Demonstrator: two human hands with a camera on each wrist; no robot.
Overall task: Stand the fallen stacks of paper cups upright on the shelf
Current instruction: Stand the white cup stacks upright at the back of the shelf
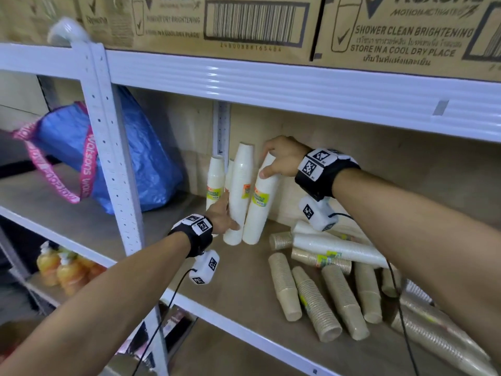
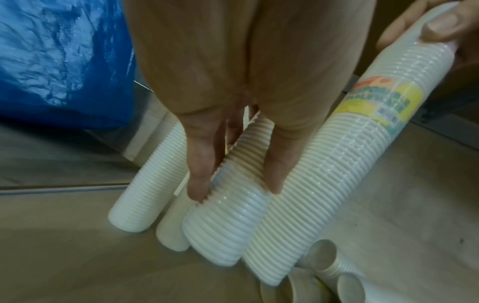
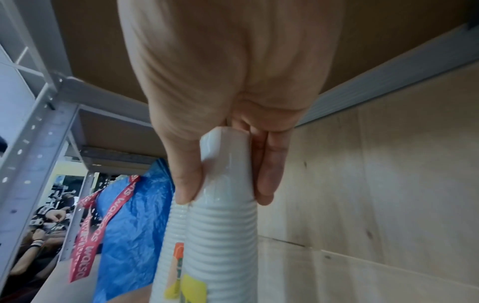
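Several white cup stacks stand at the back left of the shelf board (image 1: 233, 291). My left hand (image 1: 226, 217) grips the tall middle white stack (image 1: 240, 191) low down, thumb and fingers on either side of the stack (image 2: 228, 217). My right hand (image 1: 279, 158) grips the top of the rightmost white stack (image 1: 261, 207), which leans slightly left with its base on the board. In the right wrist view the thumb and fingers pinch that stack (image 3: 223, 235) at its tip. To the right, a white stack (image 1: 339, 248) and several brown stacks (image 1: 284, 289) lie fallen.
A blue bag (image 1: 143, 158) with pink straps sits left of the cups, beyond the white shelf post (image 1: 108, 147). Cardboard boxes (image 1: 244, 23) fill the shelf above, leaving low headroom. Orange bottles (image 1: 62, 272) are on the shelf below. A plywood back wall (image 1: 379, 164) closes the bay.
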